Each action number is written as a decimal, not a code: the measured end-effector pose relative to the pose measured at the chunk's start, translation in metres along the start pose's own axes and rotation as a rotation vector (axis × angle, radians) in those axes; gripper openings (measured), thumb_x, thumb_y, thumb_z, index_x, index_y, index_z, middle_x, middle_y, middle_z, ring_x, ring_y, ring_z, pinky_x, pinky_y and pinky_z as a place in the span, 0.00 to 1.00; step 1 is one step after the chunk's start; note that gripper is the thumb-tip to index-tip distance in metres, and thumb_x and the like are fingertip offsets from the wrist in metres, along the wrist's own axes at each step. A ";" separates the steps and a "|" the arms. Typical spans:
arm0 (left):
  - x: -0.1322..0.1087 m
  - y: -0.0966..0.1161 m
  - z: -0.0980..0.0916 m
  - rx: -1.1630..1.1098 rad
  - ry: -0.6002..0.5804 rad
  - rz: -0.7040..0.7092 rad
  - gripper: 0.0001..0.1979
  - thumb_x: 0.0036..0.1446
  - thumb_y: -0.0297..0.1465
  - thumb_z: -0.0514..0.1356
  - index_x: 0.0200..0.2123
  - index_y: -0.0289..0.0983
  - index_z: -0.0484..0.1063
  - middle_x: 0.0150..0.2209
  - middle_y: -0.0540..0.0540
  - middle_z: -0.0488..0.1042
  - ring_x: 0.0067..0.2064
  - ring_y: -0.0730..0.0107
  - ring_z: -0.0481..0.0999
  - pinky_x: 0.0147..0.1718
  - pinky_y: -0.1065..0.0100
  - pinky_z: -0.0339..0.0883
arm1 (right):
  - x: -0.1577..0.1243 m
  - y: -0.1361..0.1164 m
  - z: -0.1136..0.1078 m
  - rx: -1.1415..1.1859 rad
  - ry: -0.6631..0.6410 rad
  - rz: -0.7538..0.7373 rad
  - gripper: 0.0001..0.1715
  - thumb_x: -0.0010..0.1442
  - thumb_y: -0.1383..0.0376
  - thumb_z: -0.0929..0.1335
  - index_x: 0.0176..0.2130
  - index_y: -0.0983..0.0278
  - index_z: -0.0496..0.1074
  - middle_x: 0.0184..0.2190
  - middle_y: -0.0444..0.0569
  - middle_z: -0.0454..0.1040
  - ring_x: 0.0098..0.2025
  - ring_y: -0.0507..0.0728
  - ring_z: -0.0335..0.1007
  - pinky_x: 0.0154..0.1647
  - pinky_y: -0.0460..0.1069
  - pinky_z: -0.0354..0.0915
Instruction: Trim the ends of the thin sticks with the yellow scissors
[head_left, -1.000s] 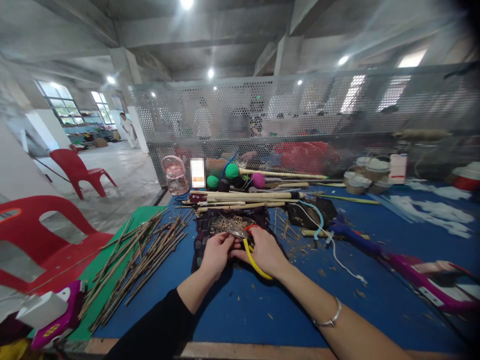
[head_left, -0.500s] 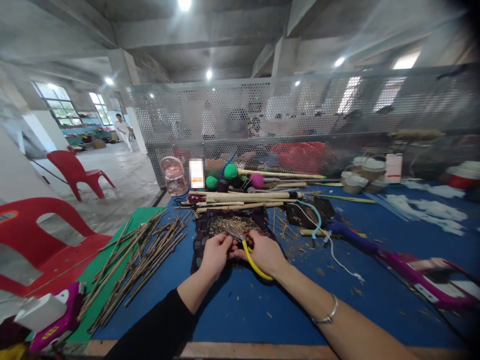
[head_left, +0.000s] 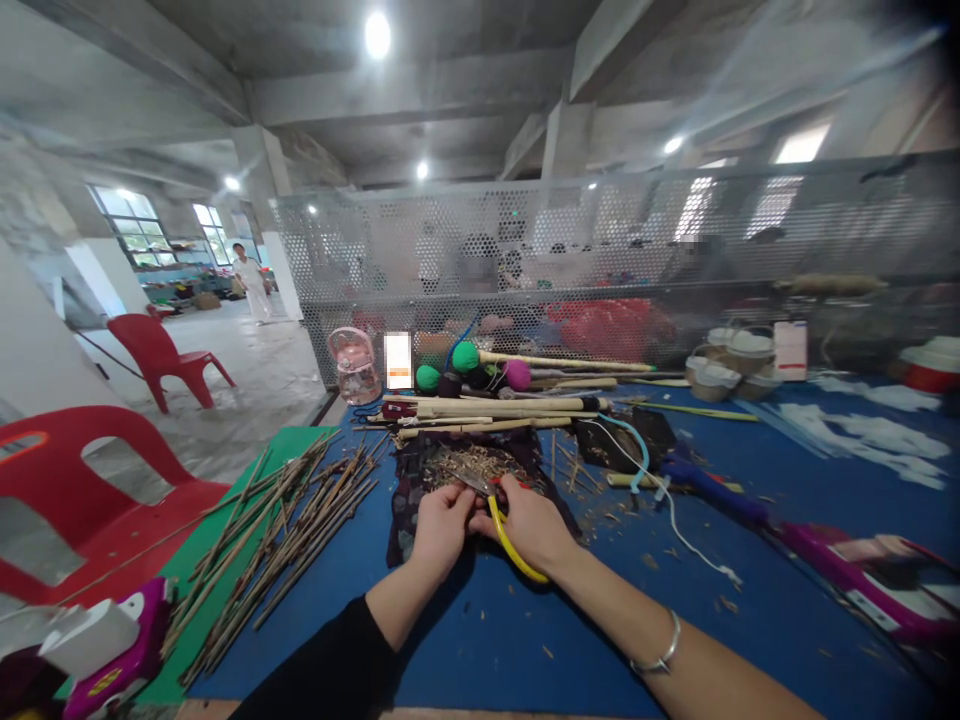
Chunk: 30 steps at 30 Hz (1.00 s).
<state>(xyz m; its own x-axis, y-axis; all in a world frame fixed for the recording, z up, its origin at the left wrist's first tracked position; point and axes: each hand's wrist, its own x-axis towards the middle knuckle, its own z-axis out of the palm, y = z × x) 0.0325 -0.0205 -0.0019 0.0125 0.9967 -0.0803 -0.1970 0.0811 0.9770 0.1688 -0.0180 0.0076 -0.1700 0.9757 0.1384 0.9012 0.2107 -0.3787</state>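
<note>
My right hand (head_left: 538,522) is closed around a pair of scissors (head_left: 517,552) with yellow-covered handles. Their metal blades point away to the left, over a heap of small cut twig pieces (head_left: 469,464). Beside the blades, my left hand (head_left: 441,522) is pinched, fingertips close to those of my right hand; whatever it holds is too small to make out. Both hands are above a dark patterned cloth (head_left: 409,500), on which the twig pieces lie. To the left, long thin brown sticks (head_left: 300,540) lie in a loose bundle.
Pale rods (head_left: 510,408) lie behind the cloth, with green and magenta balls beyond. A pink bottle (head_left: 355,365) stands by the perforated metal screen (head_left: 600,230). A purple-and-blue tool (head_left: 840,570) lies right. Red chairs (head_left: 150,500) stand left; a person (head_left: 251,280) is on the floor beyond.
The view has tilted up slightly, so everything sits a little lower. My hands stay together at the scissors over the cloth. The person in the background has shifted slightly.
</note>
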 end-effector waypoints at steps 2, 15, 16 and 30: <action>0.002 -0.002 0.000 -0.018 -0.013 0.008 0.16 0.42 0.41 0.61 0.20 0.32 0.69 0.17 0.50 0.67 0.16 0.80 0.59 0.16 0.75 0.52 | 0.000 0.000 0.000 -0.027 -0.004 0.013 0.27 0.47 0.43 0.65 0.34 0.63 0.61 0.30 0.51 0.74 0.34 0.62 0.72 0.28 0.47 0.53; 0.006 -0.001 -0.006 0.009 -0.065 -0.016 0.12 0.42 0.36 0.63 0.23 0.32 0.71 0.24 0.48 0.71 0.21 0.81 0.66 0.20 0.78 0.62 | 0.006 0.009 -0.001 -0.067 0.042 0.043 0.25 0.47 0.43 0.64 0.30 0.62 0.65 0.26 0.49 0.73 0.30 0.59 0.71 0.26 0.47 0.53; 0.007 0.000 -0.006 -0.022 -0.045 -0.023 0.12 0.41 0.35 0.64 0.23 0.31 0.71 0.24 0.48 0.71 0.21 0.81 0.66 0.21 0.78 0.62 | 0.006 0.010 -0.001 -0.060 0.050 0.045 0.25 0.47 0.43 0.65 0.32 0.62 0.65 0.27 0.49 0.73 0.31 0.59 0.71 0.27 0.47 0.54; 0.003 0.008 -0.004 -0.256 -0.048 -0.099 0.13 0.36 0.32 0.67 0.27 0.31 0.72 0.25 0.47 0.73 0.25 0.78 0.71 0.26 0.77 0.65 | 0.003 0.007 0.000 0.052 0.120 -0.150 0.27 0.47 0.48 0.67 0.37 0.65 0.63 0.35 0.52 0.69 0.37 0.57 0.66 0.36 0.48 0.57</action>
<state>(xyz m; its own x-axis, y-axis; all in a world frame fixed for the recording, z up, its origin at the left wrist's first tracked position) 0.0269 -0.0170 0.0048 0.0894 0.9836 -0.1569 -0.4337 0.1803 0.8829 0.1748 -0.0140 0.0049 -0.2495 0.9193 0.3042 0.8471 0.3594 -0.3914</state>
